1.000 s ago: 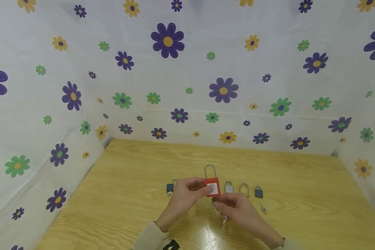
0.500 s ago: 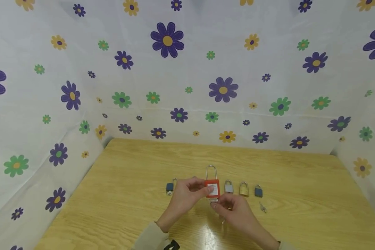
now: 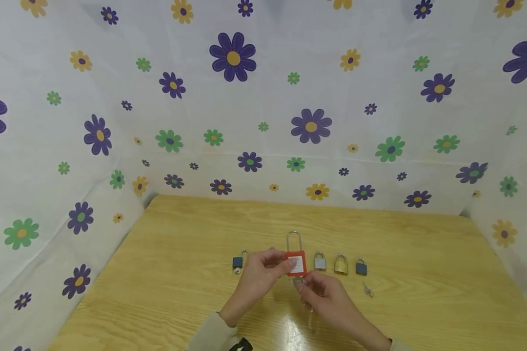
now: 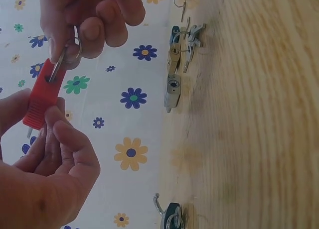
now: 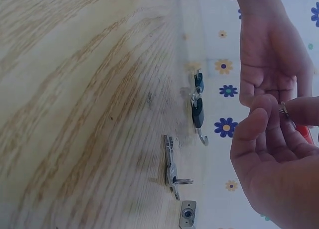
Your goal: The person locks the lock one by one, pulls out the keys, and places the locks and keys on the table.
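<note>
A red padlock (image 3: 296, 263) with a tall steel shackle is held upright above the table in my left hand (image 3: 255, 283), the thumb across its white label. Just below it, my right hand (image 3: 332, 294) pinches a key. From the left wrist view, that key (image 4: 59, 63) meets the keyhole in the padlock's underside, and a ring hangs from it. How deep the blade sits cannot be seen. My right fingers (image 5: 251, 132) cover most of the key in the right wrist view.
On the wooden table (image 3: 180, 253), a blue padlock (image 3: 237, 263) with its shackle open lies left. To the right are a silver padlock (image 3: 319, 263), a brass padlock (image 3: 341, 266), another blue padlock (image 3: 361, 267) and loose keys (image 3: 367, 290). A flowered cloth (image 3: 263, 97) encloses the table.
My right hand has shifted slightly at the padlock's underside, and the key's head has come into view there. My left hand keeps the same hold on the red padlock.
</note>
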Demonstrator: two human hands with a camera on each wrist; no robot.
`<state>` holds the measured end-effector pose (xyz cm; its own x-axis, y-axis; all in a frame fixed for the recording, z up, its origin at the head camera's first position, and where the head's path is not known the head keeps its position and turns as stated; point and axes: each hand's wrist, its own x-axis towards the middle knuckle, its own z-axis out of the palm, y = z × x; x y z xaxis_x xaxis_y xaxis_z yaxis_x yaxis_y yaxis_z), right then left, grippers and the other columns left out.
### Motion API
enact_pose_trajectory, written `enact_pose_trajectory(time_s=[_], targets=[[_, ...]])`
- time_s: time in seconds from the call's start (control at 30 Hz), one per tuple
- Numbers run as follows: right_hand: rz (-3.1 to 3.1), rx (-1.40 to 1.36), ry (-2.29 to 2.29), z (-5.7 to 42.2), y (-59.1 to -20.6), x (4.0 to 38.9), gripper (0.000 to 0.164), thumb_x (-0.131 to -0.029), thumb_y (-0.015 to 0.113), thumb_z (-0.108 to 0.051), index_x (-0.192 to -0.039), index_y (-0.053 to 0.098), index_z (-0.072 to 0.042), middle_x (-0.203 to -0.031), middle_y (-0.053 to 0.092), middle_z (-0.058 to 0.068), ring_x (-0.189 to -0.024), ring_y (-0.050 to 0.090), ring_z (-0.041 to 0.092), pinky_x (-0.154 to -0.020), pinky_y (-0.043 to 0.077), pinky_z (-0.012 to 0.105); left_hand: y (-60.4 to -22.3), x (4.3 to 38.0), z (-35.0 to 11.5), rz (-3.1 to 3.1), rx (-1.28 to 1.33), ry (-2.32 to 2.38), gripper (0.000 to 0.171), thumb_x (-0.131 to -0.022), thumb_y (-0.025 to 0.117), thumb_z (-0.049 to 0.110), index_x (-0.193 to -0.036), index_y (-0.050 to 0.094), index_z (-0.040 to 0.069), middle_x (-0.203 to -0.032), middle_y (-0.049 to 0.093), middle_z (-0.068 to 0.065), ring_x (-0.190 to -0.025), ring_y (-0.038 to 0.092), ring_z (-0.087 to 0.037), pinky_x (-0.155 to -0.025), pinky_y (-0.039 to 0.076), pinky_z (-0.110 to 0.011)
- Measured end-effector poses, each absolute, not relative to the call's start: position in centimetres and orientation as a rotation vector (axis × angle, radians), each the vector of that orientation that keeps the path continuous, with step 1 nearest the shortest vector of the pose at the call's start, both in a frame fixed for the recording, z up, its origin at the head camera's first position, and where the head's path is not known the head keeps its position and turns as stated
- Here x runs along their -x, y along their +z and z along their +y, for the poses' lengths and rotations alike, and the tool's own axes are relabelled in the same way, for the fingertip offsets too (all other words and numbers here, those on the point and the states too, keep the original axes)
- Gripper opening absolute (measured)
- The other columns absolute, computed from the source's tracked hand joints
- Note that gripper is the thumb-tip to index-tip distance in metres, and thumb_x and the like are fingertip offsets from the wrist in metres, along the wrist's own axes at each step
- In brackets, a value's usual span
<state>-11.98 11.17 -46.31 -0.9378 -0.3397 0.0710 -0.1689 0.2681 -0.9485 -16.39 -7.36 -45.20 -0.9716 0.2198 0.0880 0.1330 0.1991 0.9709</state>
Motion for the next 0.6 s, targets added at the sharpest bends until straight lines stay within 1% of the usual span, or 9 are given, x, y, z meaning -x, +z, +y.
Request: enact_pose_trajectory(time_s=[0.1, 0.2, 0.27, 0.43, 0.6], targets=[[2.303, 0.509, -1.807, 11.26, -46.27, 11.98, 0.02, -0.099, 0.057, -0.011, -0.091, 0.061, 0.006, -0.073, 0.065, 0.026, -0.055, 0.053, 0.009, -0.046, 0.042, 0.015, -45.42, 16.47, -7.36, 2.354, -0.317, 1.939, 0.028, -0.086, 0.074, 0.026, -0.101, 0.075, 0.002, -0.095, 0.074, -0.016, -0.079, 0.068, -0.016, -0.069, 0.057, -0.039], [2.244, 0.519, -1.842, 11.32, -46.25, 12.0, 0.023, -0.1, 0.056, -0.012, -0.092, 0.06, 0.009, -0.074, 0.063, 0.031, -0.054, 0.05, 0.008, -0.046, 0.041, 0.015, -45.51, 16.45, -7.31, 2.34, -0.283, 1.947, 0.032, -0.086, 0.074, 0.032, -0.1, 0.075, 0.004, -0.095, 0.074, -0.014, -0.076, 0.067, -0.015, -0.068, 0.055, -0.039], [2.235, 0.52, -1.845, 11.34, -46.21, 12.03, 0.025, -0.1, 0.056, -0.014, -0.091, 0.059, 0.009, -0.073, 0.062, 0.031, -0.053, 0.049, 0.008, -0.046, 0.041, 0.015, -45.52, 16.46, -7.22, 2.333, -0.26, 1.948, 0.033, -0.086, 0.074, 0.033, -0.1, 0.075, 0.004, -0.095, 0.074, -0.013, -0.075, 0.066, -0.015, -0.068, 0.055, -0.038], [2.247, 0.573, -1.839, 11.41, -46.15, 12.1, 0.027, -0.101, 0.055, -0.015, -0.088, 0.057, 0.009, -0.067, 0.059, 0.025, -0.051, 0.047, 0.006, -0.045, 0.039, 0.014, -45.51, 16.61, -6.85, 2.311, -0.211, 1.974, 0.027, -0.087, 0.074, 0.024, -0.097, 0.074, -0.001, -0.09, 0.075, -0.016, -0.072, 0.064, -0.012, -0.067, 0.055, -0.035], [2.228, 0.613, -1.845, 11.59, -46.16, 12.14, 0.028, -0.102, 0.052, -0.013, -0.086, 0.055, 0.01, -0.062, 0.055, 0.023, -0.05, 0.045, 0.005, -0.045, 0.037, 0.014, -45.64, 16.67, -6.63, 2.276, -0.184, 1.991, 0.021, -0.089, 0.072, 0.015, -0.098, 0.073, -0.004, -0.09, 0.074, -0.02, -0.071, 0.063, -0.012, -0.068, 0.055, -0.039]])
